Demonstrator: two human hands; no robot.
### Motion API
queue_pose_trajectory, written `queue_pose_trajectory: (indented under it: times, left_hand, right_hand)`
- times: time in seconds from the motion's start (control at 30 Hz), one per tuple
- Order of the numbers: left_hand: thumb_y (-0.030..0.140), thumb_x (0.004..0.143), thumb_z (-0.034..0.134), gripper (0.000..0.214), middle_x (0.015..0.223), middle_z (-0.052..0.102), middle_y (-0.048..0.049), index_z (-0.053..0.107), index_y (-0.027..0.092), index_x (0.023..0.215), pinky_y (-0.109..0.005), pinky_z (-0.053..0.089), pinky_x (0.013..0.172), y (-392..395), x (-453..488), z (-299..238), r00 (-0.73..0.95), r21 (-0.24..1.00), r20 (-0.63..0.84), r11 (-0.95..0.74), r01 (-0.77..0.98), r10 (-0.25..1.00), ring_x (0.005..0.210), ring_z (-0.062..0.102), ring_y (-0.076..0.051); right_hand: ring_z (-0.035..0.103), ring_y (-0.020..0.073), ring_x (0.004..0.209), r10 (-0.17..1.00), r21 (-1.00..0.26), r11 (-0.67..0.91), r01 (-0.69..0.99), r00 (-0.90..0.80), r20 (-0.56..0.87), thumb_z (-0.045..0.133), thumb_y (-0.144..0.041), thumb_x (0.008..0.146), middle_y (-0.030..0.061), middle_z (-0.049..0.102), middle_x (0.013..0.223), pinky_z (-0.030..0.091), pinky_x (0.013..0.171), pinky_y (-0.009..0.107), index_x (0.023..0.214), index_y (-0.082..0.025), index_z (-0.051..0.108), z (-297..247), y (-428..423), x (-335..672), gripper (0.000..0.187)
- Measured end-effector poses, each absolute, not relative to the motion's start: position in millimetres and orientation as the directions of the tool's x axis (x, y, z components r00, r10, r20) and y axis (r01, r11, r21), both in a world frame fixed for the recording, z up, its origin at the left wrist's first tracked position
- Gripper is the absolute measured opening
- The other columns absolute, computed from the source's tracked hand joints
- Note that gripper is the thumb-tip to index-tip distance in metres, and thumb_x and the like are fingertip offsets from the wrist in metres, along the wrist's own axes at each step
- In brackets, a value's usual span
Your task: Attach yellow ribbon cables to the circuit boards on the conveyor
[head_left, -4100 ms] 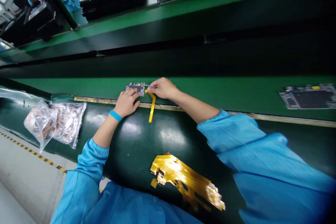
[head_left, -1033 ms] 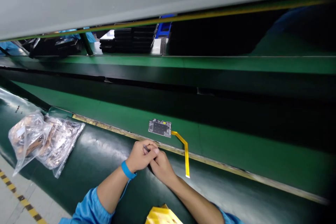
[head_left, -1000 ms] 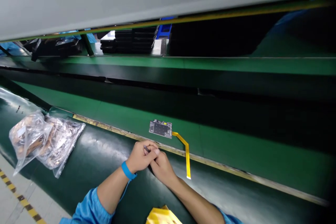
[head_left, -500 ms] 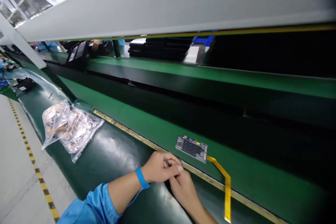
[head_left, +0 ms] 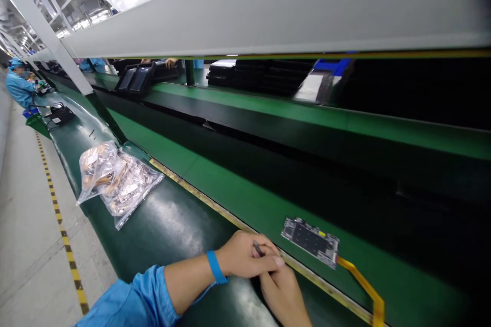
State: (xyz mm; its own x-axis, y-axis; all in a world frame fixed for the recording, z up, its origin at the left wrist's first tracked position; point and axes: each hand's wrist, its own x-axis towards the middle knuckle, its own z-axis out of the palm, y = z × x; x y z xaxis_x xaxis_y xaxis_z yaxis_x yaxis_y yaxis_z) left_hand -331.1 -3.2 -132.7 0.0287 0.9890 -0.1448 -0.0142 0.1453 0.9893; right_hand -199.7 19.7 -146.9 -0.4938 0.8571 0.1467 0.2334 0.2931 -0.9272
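My left hand [head_left: 251, 255], with a blue wrist strap [head_left: 216, 267], is closed around a thin dark object [head_left: 258, 249]; only one end pokes out between the fingers, so its kind is hidden. Pressed against it from below is my right hand [head_left: 284, 291]. Its fingers are mostly covered by the left hand. Just beyond both hands, a bare circuit board [head_left: 310, 241] lies flat on the green belt [head_left: 238, 189], touched by neither. From its right end a yellow-orange ribbon cable [head_left: 362, 281] runs down over the bench's edge strip [head_left: 195, 191].
Clear plastic bags of copper-coloured parts [head_left: 123, 184] lie on the bench at left. Behind them are a slanted post [head_left: 109, 122] and a black device [head_left: 59, 114]. A long grey panel [head_left: 268, 5] hangs above. Across the belt stand black trays [head_left: 253, 75]. A co-worker [head_left: 21, 84] is far left.
The view has turned left, so things sit further right in the picture. The circuit board appears further right of my hands. My hands keep the same clasped pose.
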Motion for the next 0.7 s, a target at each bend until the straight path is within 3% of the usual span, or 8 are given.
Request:
queue_pose_trajectory:
  times: [0.7]
  left_hand:
    - [0.034,0.084,0.078,0.028,0.076,0.069,-0.0024,0.078,0.010,0.097,-0.021,0.047,0.066,-4.0,-330.2,-133.4,0.014,0.991,-0.133,0.132,0.013,0.991,0.066,0.056,-0.011]
  right_hand:
    - [0.079,0.0245,0.071,0.843,-0.906,0.366,0.211,-0.489,0.226,0.048,-0.032,0.091,0.0085,0.082,0.082,0.063,0.061,0.029,0.085,-0.023,0.078,-154.8,19.8,-199.7,0.032]
